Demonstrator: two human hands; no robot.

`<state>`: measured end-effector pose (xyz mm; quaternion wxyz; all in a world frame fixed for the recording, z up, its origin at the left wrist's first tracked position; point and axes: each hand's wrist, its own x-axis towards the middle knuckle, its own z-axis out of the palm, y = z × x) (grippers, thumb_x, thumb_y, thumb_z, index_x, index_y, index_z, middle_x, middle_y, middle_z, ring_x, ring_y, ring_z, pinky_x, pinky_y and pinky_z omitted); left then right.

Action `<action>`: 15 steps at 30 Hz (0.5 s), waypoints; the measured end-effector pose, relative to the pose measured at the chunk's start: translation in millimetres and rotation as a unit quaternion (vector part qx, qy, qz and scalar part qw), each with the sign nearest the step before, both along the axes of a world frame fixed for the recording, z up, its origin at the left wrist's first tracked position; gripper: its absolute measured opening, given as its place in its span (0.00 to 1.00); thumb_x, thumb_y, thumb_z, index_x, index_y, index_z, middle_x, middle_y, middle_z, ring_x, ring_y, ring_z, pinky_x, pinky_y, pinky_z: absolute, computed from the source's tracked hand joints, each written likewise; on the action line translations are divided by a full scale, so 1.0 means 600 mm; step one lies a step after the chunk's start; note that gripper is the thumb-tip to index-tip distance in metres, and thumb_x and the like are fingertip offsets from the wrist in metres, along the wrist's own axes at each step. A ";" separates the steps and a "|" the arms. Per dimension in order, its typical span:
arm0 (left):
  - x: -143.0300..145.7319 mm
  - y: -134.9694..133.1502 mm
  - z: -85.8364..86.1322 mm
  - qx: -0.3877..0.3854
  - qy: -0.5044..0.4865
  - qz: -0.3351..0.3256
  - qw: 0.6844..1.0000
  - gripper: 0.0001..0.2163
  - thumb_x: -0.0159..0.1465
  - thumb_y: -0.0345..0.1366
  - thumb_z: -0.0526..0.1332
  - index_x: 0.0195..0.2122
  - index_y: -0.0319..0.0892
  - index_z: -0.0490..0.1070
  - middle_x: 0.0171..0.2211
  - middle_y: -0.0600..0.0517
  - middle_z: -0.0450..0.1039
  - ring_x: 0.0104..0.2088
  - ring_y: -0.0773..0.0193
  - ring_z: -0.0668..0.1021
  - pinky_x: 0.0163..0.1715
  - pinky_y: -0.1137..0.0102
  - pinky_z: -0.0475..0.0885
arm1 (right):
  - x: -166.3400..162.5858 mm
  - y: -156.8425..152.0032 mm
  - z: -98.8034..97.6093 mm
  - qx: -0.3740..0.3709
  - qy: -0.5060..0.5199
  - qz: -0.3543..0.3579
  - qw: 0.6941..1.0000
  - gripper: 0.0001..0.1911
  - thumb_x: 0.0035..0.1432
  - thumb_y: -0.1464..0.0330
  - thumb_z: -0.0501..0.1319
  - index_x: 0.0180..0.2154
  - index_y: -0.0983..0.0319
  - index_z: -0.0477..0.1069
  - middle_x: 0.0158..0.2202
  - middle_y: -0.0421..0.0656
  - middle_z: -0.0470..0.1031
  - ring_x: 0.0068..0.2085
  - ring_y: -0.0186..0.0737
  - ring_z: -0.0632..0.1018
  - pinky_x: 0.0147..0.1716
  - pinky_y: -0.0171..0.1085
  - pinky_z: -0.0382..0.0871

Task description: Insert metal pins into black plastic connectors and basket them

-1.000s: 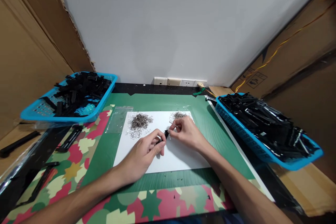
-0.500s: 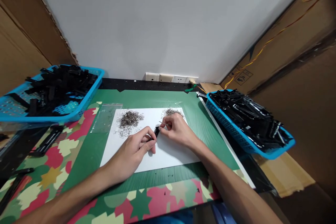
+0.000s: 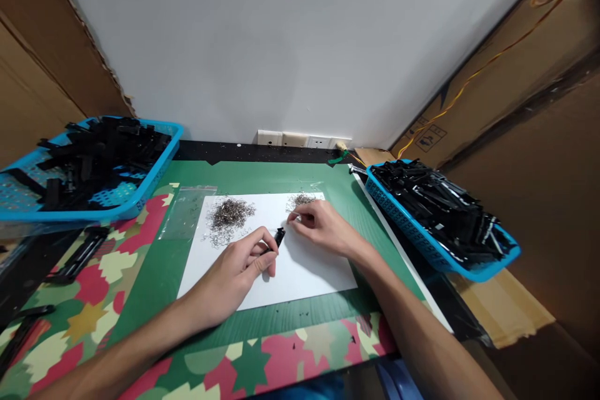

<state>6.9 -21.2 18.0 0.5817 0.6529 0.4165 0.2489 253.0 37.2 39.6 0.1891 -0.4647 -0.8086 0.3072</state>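
Observation:
My left hand (image 3: 250,256) is over the white sheet (image 3: 309,275), thumb and fingers pinched round a small black plastic part (image 3: 280,237). Only the upper end of that part sticks out past the fingertips; the rest is hidden in the hand. To its right, my right hand (image 3: 316,223) is apart from the part, close in front of the smaller pile of thin metal pieces (image 3: 302,199). Its thumb and forefinger are brought together, and whatever is between them is too small to make out. A larger pile of similar bent metal pieces (image 3: 229,215) lies to the left.
A blue basket (image 3: 140,203) of black parts stands at left, another blue basket (image 3: 412,215) at right. A clear zip bag (image 3: 185,215) lies beside the sheet. More black parts (image 3: 82,256) rest at the table's left side. Wall sockets (image 3: 295,139) are behind.
My right hand has drawn slightly away from the black plastic part, toward the smaller pile. The thin metal piece seen at its fingertips no longer shows. My left hand stays almost still.

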 end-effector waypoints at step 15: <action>0.000 0.001 -0.001 -0.002 -0.019 0.002 1.000 0.11 0.77 0.47 0.59 0.44 0.44 0.68 0.35 0.50 0.78 0.37 0.59 0.77 0.40 0.65 0.67 | -0.016 -0.008 -0.009 0.045 -0.028 0.019 0.998 0.11 0.73 0.69 0.62 0.39 0.65 0.82 0.33 0.44 0.76 0.32 0.36 0.71 0.34 0.37 0.58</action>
